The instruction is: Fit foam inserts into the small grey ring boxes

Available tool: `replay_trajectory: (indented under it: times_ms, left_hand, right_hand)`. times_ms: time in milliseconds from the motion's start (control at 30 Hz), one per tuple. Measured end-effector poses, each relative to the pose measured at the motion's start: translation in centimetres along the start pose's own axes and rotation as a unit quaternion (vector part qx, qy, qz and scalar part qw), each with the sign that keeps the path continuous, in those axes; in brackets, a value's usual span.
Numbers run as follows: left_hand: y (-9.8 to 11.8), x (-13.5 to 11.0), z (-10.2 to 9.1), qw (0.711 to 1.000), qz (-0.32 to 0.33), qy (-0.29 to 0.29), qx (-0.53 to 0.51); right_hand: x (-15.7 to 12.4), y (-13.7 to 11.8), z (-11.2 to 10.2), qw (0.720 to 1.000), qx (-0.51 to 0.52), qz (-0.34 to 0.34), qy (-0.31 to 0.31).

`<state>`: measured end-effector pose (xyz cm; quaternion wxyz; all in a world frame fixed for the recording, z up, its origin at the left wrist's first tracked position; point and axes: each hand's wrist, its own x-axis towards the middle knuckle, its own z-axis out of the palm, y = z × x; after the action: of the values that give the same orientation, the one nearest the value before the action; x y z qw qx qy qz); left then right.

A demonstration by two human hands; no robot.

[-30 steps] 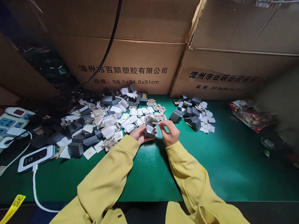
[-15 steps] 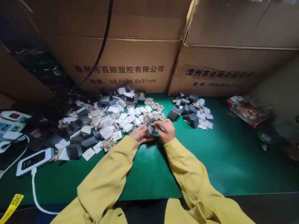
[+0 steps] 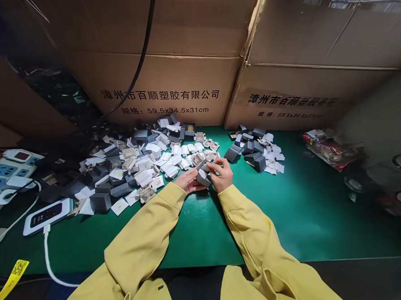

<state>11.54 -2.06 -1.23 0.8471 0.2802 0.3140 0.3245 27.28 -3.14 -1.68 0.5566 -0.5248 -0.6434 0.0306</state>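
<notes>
My left hand (image 3: 187,181) is closed around a small dark grey hinged box (image 3: 203,178), with its lid raised. The box is held just above the green table, near the middle of the view. At the box's right side, my right hand (image 3: 221,173) has its thumb and forefinger pinched together by the opening. What lies between those fingertips is too small to make out. Just behind my hands are folded white card inserts (image 3: 176,160) and beige card pieces (image 3: 198,159).
Dark boxes and white cards form a large heap (image 3: 118,172) on the left. A smaller pile of grey boxes (image 3: 253,147) sits at the back right, near a red plastic bag (image 3: 331,150). Cartons (image 3: 163,85) stand behind. A power strip (image 3: 4,175) and white device (image 3: 47,216) are left.
The white piece seen at my right fingertips is now hardly visible, and those fingers sit closer to the box's opening. My left hand stays around the box. The view has shifted slightly.
</notes>
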Motion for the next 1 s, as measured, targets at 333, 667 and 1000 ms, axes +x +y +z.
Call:
replay_trajectory:
  times_ms: [333, 667, 1000]
  left_hand:
    - [0.04, 0.25, -0.53, 1.000, -0.016, -0.011, 0.010]
    - [0.19, 0.16, -0.53, 0.998, -0.021, -0.053, 0.024]
    - [-0.30, -0.29, -0.06, 1.000, 0.014, -0.003, 0.026]
  right_hand:
    - [0.22, -0.14, -0.20, 0.999, 0.013, 0.031, -0.004]
    - [0.23, -0.03, 0.11, 0.974, 0.096, 0.200, -0.052]
    - [-0.09, 0.42, 0.57, 0.977, 0.088, 0.181, -0.077]
